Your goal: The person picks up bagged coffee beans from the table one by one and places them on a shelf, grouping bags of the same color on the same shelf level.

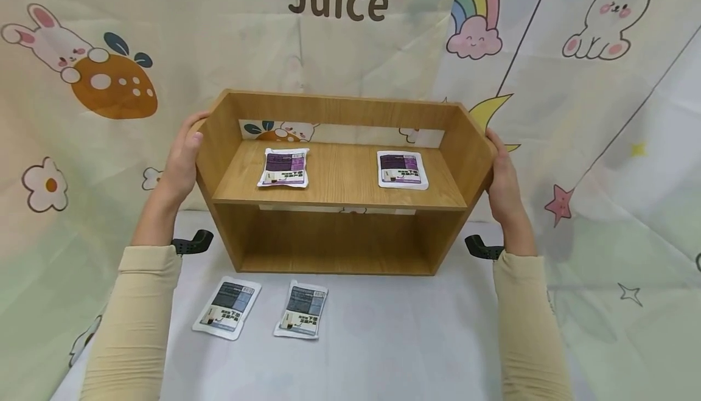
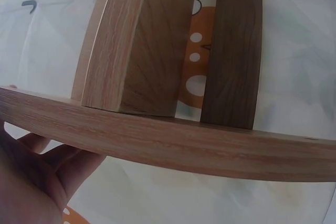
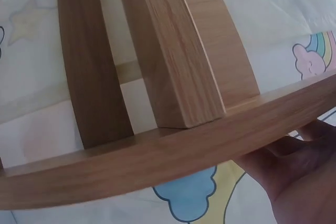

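Shelf is gripped by left hand and right hand, fingers partly bent around its sides; packs are best kept level.

Left sleeve, right sleeve: pale beige, creased. Black curved left wrist mount, matching right wrist mount.

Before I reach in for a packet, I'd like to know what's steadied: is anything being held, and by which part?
Yes, the wooden shelf: the left hand holds its left side panel and the right hand its right side panel.
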`<state>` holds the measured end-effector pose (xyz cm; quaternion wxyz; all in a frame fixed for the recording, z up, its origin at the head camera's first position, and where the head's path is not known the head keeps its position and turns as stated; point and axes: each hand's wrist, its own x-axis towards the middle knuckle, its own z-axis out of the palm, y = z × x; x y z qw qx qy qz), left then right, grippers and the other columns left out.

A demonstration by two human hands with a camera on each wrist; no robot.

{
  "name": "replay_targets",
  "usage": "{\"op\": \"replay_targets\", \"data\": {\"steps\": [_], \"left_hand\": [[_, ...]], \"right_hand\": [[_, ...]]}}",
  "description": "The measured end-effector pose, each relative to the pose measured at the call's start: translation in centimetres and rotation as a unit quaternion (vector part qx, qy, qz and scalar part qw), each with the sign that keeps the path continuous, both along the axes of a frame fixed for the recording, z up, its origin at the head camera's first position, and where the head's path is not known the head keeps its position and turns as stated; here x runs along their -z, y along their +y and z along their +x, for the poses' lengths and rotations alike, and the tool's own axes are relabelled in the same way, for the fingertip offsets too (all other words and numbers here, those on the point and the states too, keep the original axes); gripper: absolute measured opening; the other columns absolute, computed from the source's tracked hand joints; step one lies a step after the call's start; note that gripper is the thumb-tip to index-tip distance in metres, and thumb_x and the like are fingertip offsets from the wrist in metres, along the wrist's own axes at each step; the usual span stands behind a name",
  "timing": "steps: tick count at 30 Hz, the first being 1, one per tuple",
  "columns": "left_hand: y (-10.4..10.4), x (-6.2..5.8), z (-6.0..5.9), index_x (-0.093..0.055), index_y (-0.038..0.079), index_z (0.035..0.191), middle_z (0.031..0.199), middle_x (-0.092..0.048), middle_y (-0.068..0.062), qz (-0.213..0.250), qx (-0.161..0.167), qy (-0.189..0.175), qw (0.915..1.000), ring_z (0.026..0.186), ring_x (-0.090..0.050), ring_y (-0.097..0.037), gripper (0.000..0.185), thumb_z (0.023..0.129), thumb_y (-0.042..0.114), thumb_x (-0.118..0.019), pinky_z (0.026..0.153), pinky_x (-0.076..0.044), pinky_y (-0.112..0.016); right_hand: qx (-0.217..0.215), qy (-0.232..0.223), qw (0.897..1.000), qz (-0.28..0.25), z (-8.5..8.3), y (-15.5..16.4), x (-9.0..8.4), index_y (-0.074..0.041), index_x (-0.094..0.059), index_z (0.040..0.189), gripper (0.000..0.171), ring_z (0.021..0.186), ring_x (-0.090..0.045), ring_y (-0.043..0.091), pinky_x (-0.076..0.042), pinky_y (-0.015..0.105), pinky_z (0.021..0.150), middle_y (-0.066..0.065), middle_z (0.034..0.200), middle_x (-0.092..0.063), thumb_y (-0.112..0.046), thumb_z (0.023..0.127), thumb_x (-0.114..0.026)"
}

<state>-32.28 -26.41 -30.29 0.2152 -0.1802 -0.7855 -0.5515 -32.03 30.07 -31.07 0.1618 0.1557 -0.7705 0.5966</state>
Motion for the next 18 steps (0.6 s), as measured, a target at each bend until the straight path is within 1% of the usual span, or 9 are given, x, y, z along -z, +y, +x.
{"op": "replay_targets", "data": {"steps": [2, 4, 7, 10, 14, 16, 18], "left_hand": [[-0.17, 0.12, 0.12, -0.033, 0.025, 0.148, 0.139, -0.037, -0.007, -0.001, -0.002, -0.001, 1.0000, 0.117, -0.037, -0.026, 0.049, 0.099, 0.033, -0.032, 0.090, -0.033, -0.043], [-0.29, 0.26, 0.24, -0.034, 0.024, 0.148, 0.139, -0.037, -0.008, 0.000, -0.003, -0.002, 1.0000, 0.116, -0.038, -0.026, 0.049, 0.100, 0.032, -0.031, 0.089, -0.034, -0.042], [-0.32, 0.27, 0.01, -0.033, 0.023, 0.148, 0.140, -0.036, -0.008, 0.001, 0.003, 0.002, 1.0000, 0.118, -0.037, -0.026, 0.049, 0.100, 0.031, -0.031, 0.090, -0.033, -0.042], [-0.15, 0.05, -0.41, -0.032, 0.025, 0.149, 0.140, -0.036, -0.007, 0.002, 0.008, 0.008, 0.9999, 0.119, -0.037, -0.026, 0.049, 0.100, 0.032, -0.031, 0.092, -0.032, -0.043], [-0.08, 0.00, -0.52, -0.033, 0.026, 0.148, 0.140, -0.036, -0.006, 0.001, 0.011, 0.009, 0.9999, 0.119, -0.037, -0.025, 0.049, 0.100, 0.033, -0.032, 0.093, -0.032, -0.044], [-0.19, -0.03, -0.44, -0.031, 0.027, 0.149, 0.141, -0.035, -0.007, -0.007, 0.011, 0.002, 0.9999, 0.119, -0.036, -0.026, 0.050, 0.100, 0.034, -0.031, 0.093, -0.032, -0.045], [-0.36, -0.09, -0.28, -0.026, 0.029, 0.151, 0.144, -0.033, -0.007, -0.019, 0.008, -0.009, 0.9998, 0.122, -0.034, -0.028, 0.052, 0.100, 0.036, -0.029, 0.096, -0.031, -0.047]], "right_hand": [[-0.001, 0.003, 1.000, 0.021, -0.06, -0.04, 0.16, -0.031, -0.017, 0.155, 0.053, 0.130, -0.033, 0.033, -0.032, 0.054, 0.103, 0.008, 0.150, -0.027, -0.047, 0.104, -0.020], [-0.006, 0.006, 1.000, 0.029, -0.06, -0.07, 0.30, -0.030, -0.017, 0.155, 0.052, 0.129, -0.034, 0.033, -0.033, 0.054, 0.103, 0.009, 0.149, -0.028, -0.044, 0.105, -0.018], [-0.003, 0.022, 0.999, 0.031, -0.11, -0.05, 0.25, -0.029, -0.022, 0.154, 0.050, 0.125, -0.036, 0.031, -0.038, 0.045, 0.096, 0.009, 0.145, -0.031, -0.041, 0.105, -0.017], [0.000, 0.034, 0.999, 0.020, -0.16, 0.07, -0.02, -0.029, -0.027, 0.152, 0.049, 0.121, -0.037, 0.030, -0.038, 0.038, 0.090, 0.008, 0.141, -0.034, -0.041, 0.106, -0.017], [0.002, 0.029, 0.999, 0.020, -0.11, 0.12, -0.07, -0.030, -0.028, 0.151, 0.049, 0.120, -0.037, 0.030, -0.039, 0.036, 0.087, 0.008, 0.140, -0.034, -0.042, 0.105, -0.016], [0.001, 0.027, 0.999, 0.021, -0.16, 0.10, -0.07, -0.030, -0.028, 0.151, 0.049, 0.120, -0.037, 0.030, -0.039, 0.037, 0.088, 0.008, 0.140, -0.034, -0.043, 0.105, -0.016], [0.001, 0.026, 0.999, 0.022, -0.22, 0.06, -0.04, -0.031, -0.029, 0.151, 0.049, 0.120, -0.038, 0.030, -0.039, 0.037, 0.088, 0.008, 0.140, -0.034, -0.043, 0.105, -0.016]]}}
